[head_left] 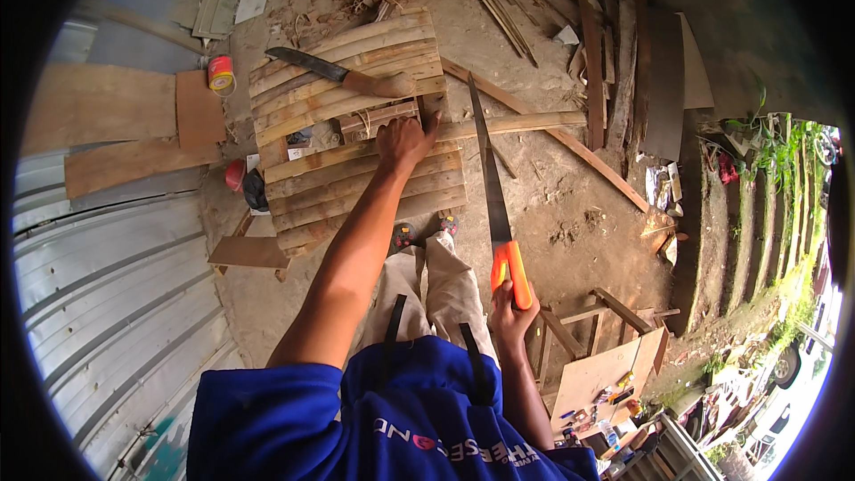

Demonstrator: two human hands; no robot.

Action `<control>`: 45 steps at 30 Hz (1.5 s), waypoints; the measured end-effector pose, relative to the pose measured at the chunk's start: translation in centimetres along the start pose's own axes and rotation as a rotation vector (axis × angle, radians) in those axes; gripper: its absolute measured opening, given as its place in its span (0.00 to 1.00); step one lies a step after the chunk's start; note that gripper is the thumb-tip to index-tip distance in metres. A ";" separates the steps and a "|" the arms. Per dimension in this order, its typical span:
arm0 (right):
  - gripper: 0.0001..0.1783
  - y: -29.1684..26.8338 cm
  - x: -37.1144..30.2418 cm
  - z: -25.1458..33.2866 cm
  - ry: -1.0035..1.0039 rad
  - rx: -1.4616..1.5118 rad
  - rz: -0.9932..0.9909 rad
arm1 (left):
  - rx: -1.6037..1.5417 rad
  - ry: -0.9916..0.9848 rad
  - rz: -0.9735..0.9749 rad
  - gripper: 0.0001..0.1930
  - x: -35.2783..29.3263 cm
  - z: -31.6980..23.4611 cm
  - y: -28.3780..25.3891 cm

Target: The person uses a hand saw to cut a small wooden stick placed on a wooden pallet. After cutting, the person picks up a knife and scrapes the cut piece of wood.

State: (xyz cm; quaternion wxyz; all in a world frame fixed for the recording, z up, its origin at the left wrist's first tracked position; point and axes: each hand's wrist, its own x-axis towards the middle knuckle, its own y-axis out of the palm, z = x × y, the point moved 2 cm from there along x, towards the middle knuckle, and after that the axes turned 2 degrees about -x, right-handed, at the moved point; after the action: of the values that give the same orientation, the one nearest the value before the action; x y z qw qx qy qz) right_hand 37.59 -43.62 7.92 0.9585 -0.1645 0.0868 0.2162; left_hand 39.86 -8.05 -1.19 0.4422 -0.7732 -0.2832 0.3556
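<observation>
A person's left hand point(405, 141) rests curled on a long, pale wooden strip point(534, 123), which lies across a slatted, light-wood table point(298, 210) and juts past its right edge. The fingertips are hidden beneath the hand, so whether it grips the strip cannot be told.

The right hand point(512, 310) is closed around the orange handle of a long, dark-bladed handsaw point(496, 191), right of the table, its tip pointing away from the person. The blade crosses in front of the strip; contact is unclear.

A dark-bladed, wooden-handled machete point(343, 74) lies on the far slats. The table's near edge partly hides the dark shoes point(403, 233).
</observation>
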 end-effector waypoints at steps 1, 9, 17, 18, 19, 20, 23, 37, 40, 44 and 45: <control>0.14 0.5 0.5 0.2 -0.027 -0.026 0.002 | -0.004 -0.002 -0.055 0.43 -0.1 -0.1 0.1; 0.12 2.9 2.7 2.0 0.004 -0.045 0.098 | 0.032 0.003 0.027 0.40 0.3 0.1 -0.1; 0.13 3.5 3.3 5.0 -0.062 -0.221 0.131 | -0.036 -0.069 0.087 0.38 -0.2 -0.4 -1.4; 0.13 3.9 3.7 5.1 -0.063 -0.216 0.125 | -0.028 -0.074 0.089 0.38 -0.3 -0.5 -1.5; 0.13 4.2 4.1 5.1 -0.069 -0.230 0.108 | -0.020 -0.070 0.096 0.38 -0.3 -0.5 -1.6; 0.13 4.5 4.3 5.0 -0.048 -0.216 0.114 | -0.014 -0.067 0.103 0.38 -0.4 -0.6 -1.6; 0.12 3.8 2.8 4.7 -0.015 -0.246 0.106 | 0.003 -0.048 0.102 0.39 -0.3 -0.8 -1.6; 0.11 9.5 8.9 5.1 -0.044 -0.265 0.081 | -0.072 -0.021 0.076 0.36 -0.5 -0.2 -1.1; 0.10 5.3 2.2 3.8 -0.055 -0.395 0.068 | -0.067 -0.005 0.070 0.36 -0.4 -0.5 -1.3; 0.10 -0.9 -8.0 3.7 0.037 -0.515 0.076 | -0.042 -0.051 0.091 0.35 -0.3 -0.4 -0.8; 0.09 -0.4 -7.5 4.0 -0.008 -0.463 0.093 | -0.036 -0.034 0.075 0.35 -0.4 -0.4 -0.6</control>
State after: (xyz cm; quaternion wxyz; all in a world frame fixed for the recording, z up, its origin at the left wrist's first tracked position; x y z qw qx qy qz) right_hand 31.42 -45.50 13.51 0.8845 -0.3750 0.0386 0.2749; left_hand 39.90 -8.28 -0.40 0.4096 -0.7851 -0.2676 0.3798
